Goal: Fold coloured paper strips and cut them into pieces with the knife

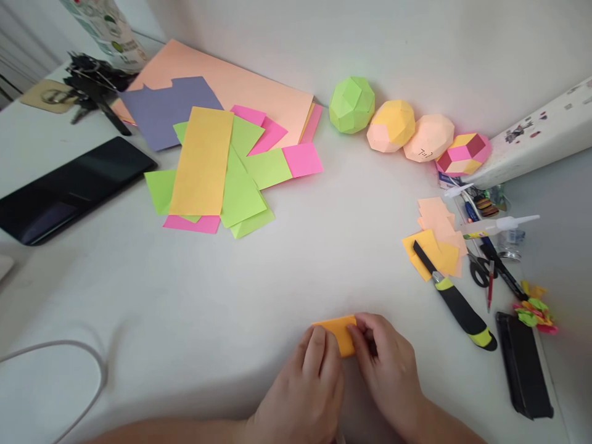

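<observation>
A small piece of orange paper (341, 336), seemingly folded, lies at the table's front, between my hands. My left hand (308, 379) covers its left part, with the fingers bent and pressed together on it. At its right end my right hand (388, 357) pinches the paper between thumb and forefinger. Part of the paper is hidden under the left fingers. To the right of my hands lies a utility knife (457, 302) with a black and lime handle, its dark blade over yellow paper scraps (423, 262).
Coloured paper sheets (201, 163) overlap at the back left, near a black phone-like slab (76, 188). Several faceted paper balls, one green (352, 105), line the wall. Scissors (480, 271), a glue bottle (494, 227) and a black case (525, 367) lie right. A cable (69, 343) loops left.
</observation>
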`<state>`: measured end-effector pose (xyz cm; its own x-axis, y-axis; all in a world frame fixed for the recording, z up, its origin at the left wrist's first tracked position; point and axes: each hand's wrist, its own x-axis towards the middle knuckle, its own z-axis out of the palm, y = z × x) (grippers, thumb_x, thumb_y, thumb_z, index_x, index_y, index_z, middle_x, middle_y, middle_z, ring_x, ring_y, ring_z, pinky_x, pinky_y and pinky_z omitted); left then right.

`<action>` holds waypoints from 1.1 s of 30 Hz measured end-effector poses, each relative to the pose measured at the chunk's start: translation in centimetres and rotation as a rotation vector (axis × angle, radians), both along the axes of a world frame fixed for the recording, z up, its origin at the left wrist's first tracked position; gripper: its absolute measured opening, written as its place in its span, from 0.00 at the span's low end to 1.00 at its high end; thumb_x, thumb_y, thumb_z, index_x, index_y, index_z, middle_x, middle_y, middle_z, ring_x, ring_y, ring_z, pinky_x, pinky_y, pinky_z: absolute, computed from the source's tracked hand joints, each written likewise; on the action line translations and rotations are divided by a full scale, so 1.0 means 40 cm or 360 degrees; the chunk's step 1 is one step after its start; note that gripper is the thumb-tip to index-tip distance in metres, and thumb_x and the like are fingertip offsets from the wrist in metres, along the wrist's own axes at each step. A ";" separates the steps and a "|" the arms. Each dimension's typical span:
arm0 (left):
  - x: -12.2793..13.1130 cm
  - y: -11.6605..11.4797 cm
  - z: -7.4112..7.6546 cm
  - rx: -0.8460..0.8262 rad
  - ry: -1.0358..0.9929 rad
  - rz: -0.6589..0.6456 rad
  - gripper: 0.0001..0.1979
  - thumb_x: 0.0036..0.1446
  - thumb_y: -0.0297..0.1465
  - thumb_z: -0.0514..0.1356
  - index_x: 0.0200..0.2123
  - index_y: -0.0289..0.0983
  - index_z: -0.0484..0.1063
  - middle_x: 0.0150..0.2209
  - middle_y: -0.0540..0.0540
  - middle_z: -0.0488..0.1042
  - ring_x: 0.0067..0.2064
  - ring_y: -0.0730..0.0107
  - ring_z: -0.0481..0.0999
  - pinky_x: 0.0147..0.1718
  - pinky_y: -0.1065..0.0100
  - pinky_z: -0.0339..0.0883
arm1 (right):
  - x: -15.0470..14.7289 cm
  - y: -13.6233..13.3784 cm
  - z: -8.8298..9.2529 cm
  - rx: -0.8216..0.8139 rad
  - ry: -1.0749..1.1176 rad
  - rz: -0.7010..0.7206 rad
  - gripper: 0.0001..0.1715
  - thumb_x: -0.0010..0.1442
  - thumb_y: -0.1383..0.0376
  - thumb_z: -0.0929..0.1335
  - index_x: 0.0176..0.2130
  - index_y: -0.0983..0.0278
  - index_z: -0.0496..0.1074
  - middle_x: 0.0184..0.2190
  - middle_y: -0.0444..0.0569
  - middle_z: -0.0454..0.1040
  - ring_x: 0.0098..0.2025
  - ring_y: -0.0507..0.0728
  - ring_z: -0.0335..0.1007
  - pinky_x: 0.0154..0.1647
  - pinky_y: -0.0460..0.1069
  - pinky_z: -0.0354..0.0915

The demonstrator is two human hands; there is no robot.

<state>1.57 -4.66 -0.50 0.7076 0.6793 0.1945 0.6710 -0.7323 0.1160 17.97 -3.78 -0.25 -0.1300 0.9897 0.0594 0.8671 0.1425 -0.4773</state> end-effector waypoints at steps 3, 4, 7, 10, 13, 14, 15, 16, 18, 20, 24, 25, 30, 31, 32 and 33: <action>-0.003 0.003 -0.001 -0.0016 0.0023 -0.0020 0.18 0.58 0.31 0.48 0.42 0.29 0.73 0.44 0.36 0.75 0.46 0.53 0.73 0.47 0.55 0.60 | 0.001 -0.001 0.001 0.0040 0.0047 0.0049 0.07 0.65 0.69 0.60 0.38 0.62 0.66 0.29 0.46 0.73 0.29 0.53 0.71 0.30 0.47 0.70; -0.004 0.003 -0.001 -0.0016 0.0026 -0.0030 0.17 0.59 0.31 0.48 0.42 0.29 0.73 0.45 0.36 0.75 0.46 0.53 0.73 0.48 0.55 0.59 | 0.001 -0.001 0.001 0.0048 0.0059 0.0061 0.07 0.65 0.70 0.60 0.37 0.62 0.66 0.30 0.46 0.73 0.30 0.53 0.71 0.30 0.47 0.70; -0.005 0.006 -0.002 0.0026 0.0000 -0.0057 0.17 0.59 0.30 0.48 0.43 0.30 0.73 0.45 0.37 0.75 0.46 0.53 0.73 0.49 0.54 0.57 | 0.002 0.000 -0.002 0.0063 0.0074 0.0068 0.07 0.65 0.70 0.61 0.37 0.63 0.67 0.30 0.47 0.73 0.30 0.53 0.71 0.31 0.47 0.70; -0.006 0.009 -0.003 0.0055 -0.0032 -0.0071 0.16 0.58 0.28 0.48 0.42 0.30 0.73 0.44 0.38 0.76 0.46 0.53 0.73 0.50 0.53 0.56 | 0.002 0.000 -0.006 0.0101 0.0069 0.0086 0.07 0.65 0.71 0.61 0.38 0.63 0.68 0.31 0.48 0.73 0.32 0.53 0.71 0.33 0.47 0.71; -0.007 0.014 -0.003 0.0046 -0.0033 -0.0082 0.16 0.59 0.28 0.48 0.42 0.29 0.73 0.44 0.37 0.76 0.45 0.53 0.73 0.49 0.52 0.55 | 0.001 -0.002 -0.007 0.0104 0.0066 0.0105 0.09 0.65 0.71 0.60 0.38 0.64 0.69 0.32 0.49 0.73 0.32 0.54 0.72 0.32 0.47 0.71; -0.007 0.016 -0.002 0.0043 -0.0025 -0.0092 0.16 0.59 0.28 0.48 0.42 0.29 0.73 0.44 0.37 0.76 0.45 0.53 0.73 0.49 0.53 0.55 | 0.001 -0.003 -0.007 0.0087 0.0082 0.0099 0.10 0.65 0.71 0.60 0.38 0.64 0.69 0.32 0.50 0.73 0.32 0.54 0.72 0.32 0.47 0.72; -0.007 0.017 -0.002 0.0045 -0.0018 -0.0106 0.16 0.59 0.28 0.48 0.42 0.29 0.73 0.44 0.37 0.76 0.44 0.53 0.73 0.49 0.53 0.55 | 0.000 -0.005 -0.006 0.0052 0.0108 0.0073 0.10 0.65 0.70 0.60 0.38 0.63 0.70 0.33 0.50 0.74 0.32 0.54 0.73 0.31 0.47 0.72; -0.007 0.019 -0.001 0.0047 -0.0010 -0.0117 0.16 0.59 0.28 0.48 0.42 0.29 0.73 0.44 0.37 0.76 0.44 0.53 0.73 0.49 0.53 0.55 | 0.000 -0.007 -0.004 -0.0002 0.0145 0.0027 0.10 0.65 0.69 0.60 0.37 0.63 0.70 0.33 0.50 0.74 0.32 0.55 0.73 0.31 0.47 0.72; -0.008 0.021 0.000 0.0055 -0.0009 -0.0127 0.16 0.59 0.28 0.48 0.42 0.29 0.73 0.44 0.37 0.76 0.44 0.54 0.73 0.49 0.53 0.55 | -0.003 -0.011 -0.001 -0.0169 0.0242 -0.0100 0.11 0.65 0.66 0.61 0.35 0.61 0.70 0.32 0.49 0.74 0.32 0.55 0.73 0.30 0.48 0.72; -0.010 0.021 0.000 0.0057 -0.0013 -0.0125 0.16 0.59 0.27 0.48 0.41 0.29 0.73 0.44 0.37 0.76 0.44 0.54 0.73 0.49 0.53 0.55 | -0.006 -0.015 0.004 -0.0362 0.0334 -0.0232 0.10 0.65 0.64 0.61 0.34 0.60 0.70 0.31 0.48 0.74 0.31 0.55 0.73 0.30 0.47 0.72; -0.012 0.016 -0.007 0.0051 0.0008 -0.0156 0.16 0.59 0.28 0.48 0.43 0.27 0.72 0.45 0.35 0.75 0.45 0.52 0.72 0.49 0.52 0.54 | -0.009 -0.019 0.011 -0.0643 0.0436 -0.0393 0.10 0.65 0.63 0.61 0.35 0.60 0.69 0.31 0.46 0.73 0.31 0.54 0.72 0.27 0.46 0.69; -0.013 0.014 -0.008 0.0051 0.0013 -0.0161 0.17 0.59 0.27 0.48 0.43 0.27 0.72 0.46 0.34 0.74 0.45 0.52 0.72 0.50 0.51 0.54 | -0.010 -0.019 0.013 -0.0676 0.0444 -0.0407 0.09 0.65 0.62 0.61 0.36 0.60 0.69 0.31 0.46 0.73 0.31 0.54 0.72 0.27 0.46 0.69; -0.013 0.012 -0.012 0.0069 0.0021 -0.0152 0.16 0.59 0.26 0.48 0.43 0.26 0.72 0.46 0.33 0.74 0.45 0.51 0.73 0.49 0.51 0.54 | -0.016 -0.008 0.020 -0.0634 0.0454 -0.0426 0.14 0.65 0.64 0.60 0.30 0.60 0.68 0.29 0.46 0.73 0.31 0.54 0.71 0.28 0.45 0.67; -0.012 0.013 -0.012 0.0071 0.0024 -0.0156 0.16 0.59 0.26 0.47 0.43 0.26 0.72 0.46 0.33 0.74 0.45 0.50 0.73 0.49 0.51 0.54 | -0.017 -0.006 0.022 -0.0623 0.0454 -0.0431 0.15 0.65 0.64 0.59 0.29 0.61 0.68 0.28 0.46 0.72 0.31 0.54 0.71 0.28 0.45 0.67; -0.011 0.014 -0.012 0.0072 0.0027 -0.0160 0.16 0.59 0.26 0.47 0.44 0.25 0.72 0.46 0.32 0.74 0.45 0.50 0.73 0.49 0.51 0.55 | -0.019 -0.004 0.024 -0.0618 0.0451 -0.0437 0.15 0.65 0.64 0.59 0.28 0.61 0.68 0.28 0.46 0.72 0.30 0.54 0.70 0.28 0.46 0.67; -0.011 0.015 -0.012 0.0074 0.0029 -0.0161 0.17 0.59 0.26 0.47 0.44 0.25 0.72 0.46 0.32 0.74 0.45 0.50 0.73 0.48 0.51 0.55 | -0.020 -0.002 0.025 -0.0622 0.0446 -0.0442 0.16 0.65 0.64 0.59 0.28 0.61 0.68 0.27 0.46 0.72 0.30 0.54 0.70 0.28 0.46 0.67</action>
